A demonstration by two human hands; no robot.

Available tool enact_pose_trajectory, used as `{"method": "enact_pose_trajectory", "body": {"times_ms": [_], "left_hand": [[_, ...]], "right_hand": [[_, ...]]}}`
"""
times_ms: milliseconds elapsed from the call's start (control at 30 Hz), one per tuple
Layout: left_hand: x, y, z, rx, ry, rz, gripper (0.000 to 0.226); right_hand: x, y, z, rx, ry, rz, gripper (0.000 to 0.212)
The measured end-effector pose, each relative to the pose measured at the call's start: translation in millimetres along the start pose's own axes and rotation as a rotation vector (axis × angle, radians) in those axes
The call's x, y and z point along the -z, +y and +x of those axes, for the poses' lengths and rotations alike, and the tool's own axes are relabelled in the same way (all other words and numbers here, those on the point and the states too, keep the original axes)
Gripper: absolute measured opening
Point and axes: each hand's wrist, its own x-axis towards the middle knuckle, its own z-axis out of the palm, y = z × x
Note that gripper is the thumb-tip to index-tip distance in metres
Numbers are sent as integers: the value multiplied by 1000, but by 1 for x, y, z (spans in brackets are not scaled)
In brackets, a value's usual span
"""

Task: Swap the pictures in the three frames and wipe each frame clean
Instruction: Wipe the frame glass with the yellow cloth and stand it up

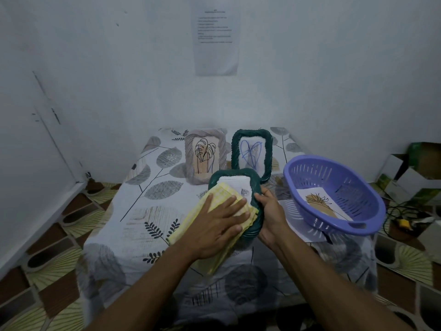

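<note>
Yellow cloth [191, 222] under flat left hand [220, 220] — right hand [269, 211] grips nearer green frame [215, 180].

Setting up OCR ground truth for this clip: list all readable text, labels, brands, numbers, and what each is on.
Sheet of paper on the wall: heading plus several printed lines, too blurred to read.
Cardboard boxes at right: green print, no legible words.
Pictures in the grey frame, far green frame, near green frame and purple basket: drawings only, no text.
Nothing else readable.
</note>
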Motion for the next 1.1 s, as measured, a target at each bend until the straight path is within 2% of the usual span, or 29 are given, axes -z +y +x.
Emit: {"method": "enact_pose_trajectory", "body": {"times_ms": [67, 167, 333, 600, 800, 933, 1033, 1100], "left_hand": [[0, -5, 7, 98, 56, 24, 72], [0, -21, 6, 236, 131, -77, 84], [-7, -4, -20, 72, 30, -207, 69], [10, -24, 12, 203, 132, -14, 69], [-2, -6, 6, 48, 102, -61, 67], [-3, -18, 4, 241, 256, -13, 68], [1, -36, 6, 362, 250, -45, 63], [5, -45, 4, 387, 237, -179, 52]], "right_hand": [[-1, 2, -2, -12, -7, 17, 24], [-2, 1, -5, -8, 0, -34, 21], [5, -8, 5, 30, 74, -19, 24], [-2, 8, -16, -49, -85, -2, 24], [2, 2, -3, -30, 6, 68, 26], [1, 10, -11, -50, -36, 48, 23], [-2, 12, -15, -66, -81, 11, 23], [-5, 12, -14, -71, -95, -10, 23]]}}
